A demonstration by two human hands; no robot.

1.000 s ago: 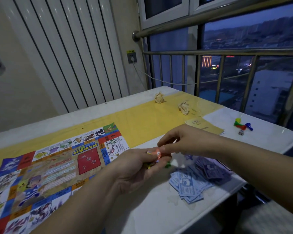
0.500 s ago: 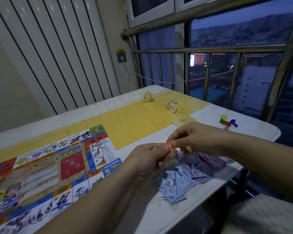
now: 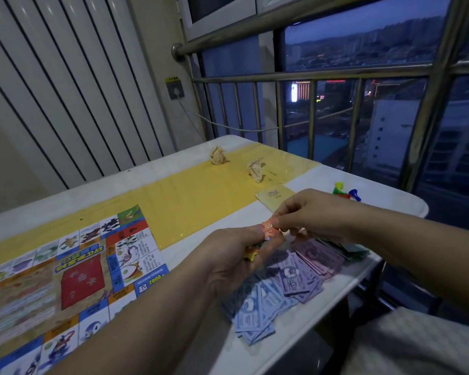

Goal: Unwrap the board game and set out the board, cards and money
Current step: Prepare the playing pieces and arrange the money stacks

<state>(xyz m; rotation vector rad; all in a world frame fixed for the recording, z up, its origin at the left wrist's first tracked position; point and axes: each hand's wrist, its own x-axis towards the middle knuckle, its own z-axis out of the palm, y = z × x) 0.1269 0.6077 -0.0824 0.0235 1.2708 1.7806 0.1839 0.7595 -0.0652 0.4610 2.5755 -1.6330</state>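
Head view: one camera, looking down across the table [image 3: 136, 180]
Left hand [image 3: 236, 255]: curled around a small orange packet [image 3: 270, 230], fingertips at its lower side; something yellow shows under the fingers, too blurred to name
Right hand [image 3: 313, 215]: thumb and forefinger pinch the packet's upper right edge, other fingers bent
Orange packet: held between both hands above the table's near edge, over the money
Board [image 3: 65, 272]: unfolded flat at the near left end of the table, its far edge lying on the yellow strip [image 3: 190, 201]
Money [image 3: 284, 282]: loose heap of blue and purple notes by the near edge, just right of the board, partly under the hands; a few greenish notes [image 3: 359, 253] at its right end
Beige booklet [image 3: 272, 196]: flat behind the right hand, beside the yellow strip
Coloured pawns [image 3: 345, 192]: small cluster near the far right corner
Crumpled paper balls [image 3: 217, 156]: two, apart, on the strip's far end
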